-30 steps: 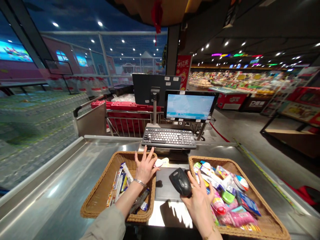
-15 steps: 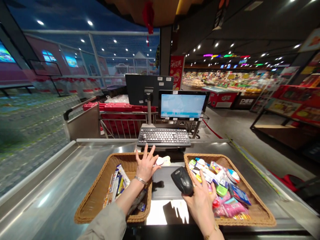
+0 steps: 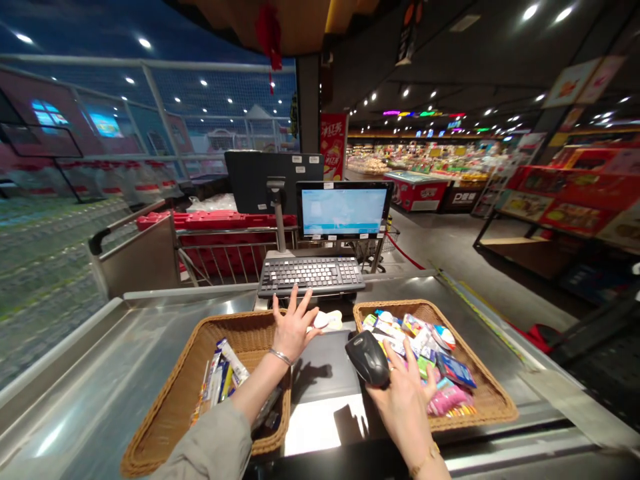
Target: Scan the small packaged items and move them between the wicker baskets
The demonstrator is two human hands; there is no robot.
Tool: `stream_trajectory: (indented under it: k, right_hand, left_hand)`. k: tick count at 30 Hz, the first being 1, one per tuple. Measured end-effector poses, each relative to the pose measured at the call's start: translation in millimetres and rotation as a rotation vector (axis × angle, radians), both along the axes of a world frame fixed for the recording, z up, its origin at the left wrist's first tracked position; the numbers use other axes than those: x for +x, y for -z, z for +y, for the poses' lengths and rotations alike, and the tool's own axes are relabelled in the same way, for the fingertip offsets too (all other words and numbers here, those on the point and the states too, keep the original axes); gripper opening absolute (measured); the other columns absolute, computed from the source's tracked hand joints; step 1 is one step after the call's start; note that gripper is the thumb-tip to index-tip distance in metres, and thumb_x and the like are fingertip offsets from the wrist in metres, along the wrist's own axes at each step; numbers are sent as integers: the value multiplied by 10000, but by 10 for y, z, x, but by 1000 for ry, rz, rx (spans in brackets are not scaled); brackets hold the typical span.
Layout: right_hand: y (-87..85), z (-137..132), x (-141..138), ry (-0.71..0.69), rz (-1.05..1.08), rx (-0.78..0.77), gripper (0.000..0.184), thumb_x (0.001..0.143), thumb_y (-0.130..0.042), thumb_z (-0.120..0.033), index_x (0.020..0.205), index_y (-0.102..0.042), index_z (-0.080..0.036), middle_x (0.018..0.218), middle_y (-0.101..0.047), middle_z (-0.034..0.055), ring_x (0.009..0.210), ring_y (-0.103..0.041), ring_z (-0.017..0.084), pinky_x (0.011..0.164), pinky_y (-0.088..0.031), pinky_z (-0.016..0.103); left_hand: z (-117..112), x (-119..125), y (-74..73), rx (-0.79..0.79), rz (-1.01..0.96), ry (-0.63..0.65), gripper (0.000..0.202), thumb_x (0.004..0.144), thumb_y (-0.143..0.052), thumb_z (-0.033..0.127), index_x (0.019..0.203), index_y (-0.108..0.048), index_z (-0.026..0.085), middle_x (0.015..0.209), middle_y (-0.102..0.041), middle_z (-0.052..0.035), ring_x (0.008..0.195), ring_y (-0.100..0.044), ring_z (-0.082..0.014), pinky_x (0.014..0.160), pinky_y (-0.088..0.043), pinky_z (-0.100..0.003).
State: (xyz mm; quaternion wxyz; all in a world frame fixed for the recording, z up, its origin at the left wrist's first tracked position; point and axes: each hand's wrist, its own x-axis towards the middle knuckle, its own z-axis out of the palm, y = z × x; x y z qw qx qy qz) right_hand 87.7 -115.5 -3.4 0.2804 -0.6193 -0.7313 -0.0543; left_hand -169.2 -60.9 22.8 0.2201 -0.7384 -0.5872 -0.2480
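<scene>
My left hand (image 3: 294, 330) is above the right rim of the left wicker basket (image 3: 165, 387). Its thumb and index finger pinch a small white and pale-yellow packet (image 3: 331, 320), with the other fingers spread. Packaged sticks (image 3: 225, 373) lie in that basket, partly hidden by my forearm. My right hand (image 3: 404, 397) holds a black barcode scanner (image 3: 367, 358), whose handle is hidden under the hand. The scanner head points left toward the packet. Behind my right fingers, the right wicker basket (image 3: 493, 387) carries a mixed heap of small colourful packages (image 3: 450, 398).
A grey plate (image 3: 325, 353) lies between the baskets on the metal counter (image 3: 95, 360). Beyond it stand a black keyboard (image 3: 310, 273) and a lit monitor (image 3: 344, 210). Behind these is a metal cart (image 3: 225, 257). Red display shelves (image 3: 570, 200) rise at right.
The view has turned right, so the counter, baskets and screen sit farther left. Both hands, with packet and scanner, have shifted slightly right over the counter and keep their grips.
</scene>
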Motion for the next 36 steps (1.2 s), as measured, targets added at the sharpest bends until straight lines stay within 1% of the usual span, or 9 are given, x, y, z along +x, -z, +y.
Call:
stream_trajectory:
  k: [4, 8, 14, 20, 22, 23, 27, 31, 36]
  right_hand:
    - [-71, -52, 82, 44, -1, 20, 265, 772, -623, -309, 1013, -728, -283, 1311, -657, 46, 1406, -354, 366, 1110, -156, 633]
    - [-95, -46, 204, 76, -9, 34, 296, 761, -646, -313, 1042, -728, -268, 1306, -661, 56, 1402, -362, 361, 1113, -164, 600]
    - [-91, -46, 365, 158, 33, 10, 264, 789, -659, -452, 968, -742, -277, 1304, -663, 58, 1403, -359, 370, 1086, -174, 616]
    - [-20, -42, 566, 221, 26, 26, 234, 775, -663, -375, 973, -736, -275, 1284, -675, 57, 1396, -382, 347, 1102, -156, 600]
    - [23, -13, 650, 263, 39, 45, 315, 744, -678, -389, 1028, -723, -261, 1283, -675, 68, 1401, -371, 355, 1092, -167, 606]
    - [40, 0, 690, 272, 41, 47, 325, 737, -678, -392, 1031, -721, -259, 1288, -672, 66, 1401, -369, 354, 1095, -161, 608]
    - [52, 19, 823, 329, 64, 42, 255, 756, -642, -447, 899, -739, -260, 1266, -684, 68, 1399, -357, 352, 1107, -138, 607]
    - [48, 10, 936, 368, 65, 48, 306, 792, -571, -495, 857, -740, -248, 1264, -679, 92, 1399, -342, 356, 1099, -155, 596]
    - [122, 20, 1091, 414, 74, 118, 349, 818, -492, -498, 833, -733, -246, 1233, -696, 87, 1367, -398, 345, 1101, -153, 595]
  left_hand:
    - [90, 107, -1, -3, 14, 46, 366, 783, -758, 444, 1125, -709, 322, 1545, -440, -61, 1487, -260, -396, 1152, 13, -763]
    - [169, 253, -31, -14, 26, 102, 374, 777, -765, 446, 1125, -706, 320, 1544, -441, -69, 1483, -267, -403, 1150, 15, -765]
    - [279, 488, -60, -24, 38, 172, 363, 790, -755, 446, 1128, -700, 325, 1544, -443, -63, 1474, -288, -405, 1147, 3, -772]
    - [391, 709, -28, -34, 69, 242, 357, 792, -754, 432, 1131, -700, 334, 1560, -421, -55, 1483, -269, -400, 1151, -2, -766]
    - [425, 778, -19, -42, 78, 261, 358, 795, -753, 432, 1134, -696, 334, 1566, -412, -54, 1485, -264, -397, 1149, -5, -768]
    - [442, 811, -12, -48, 82, 270, 363, 799, -749, 433, 1144, -692, 335, 1570, -405, -54, 1487, -259, -394, 1148, -8, -769]
    - [520, 937, 44, -71, 102, 309, 396, 805, -738, 461, 1177, -674, 344, 1582, -387, -43, 1498, -235, -386, 1145, -28, -776]
    - [615, 1052, 129, -88, 121, 365, 393, 789, -758, 446, 1161, -675, 351, 1582, -393, -36, 1505, -220, -375, 1149, -22, -771]
    - [717, 1178, 204, -127, 152, 444, 370, 794, -760, 418, 1146, -674, 344, 1581, -399, -49, 1513, -192, -374, 1140, 14, -772]
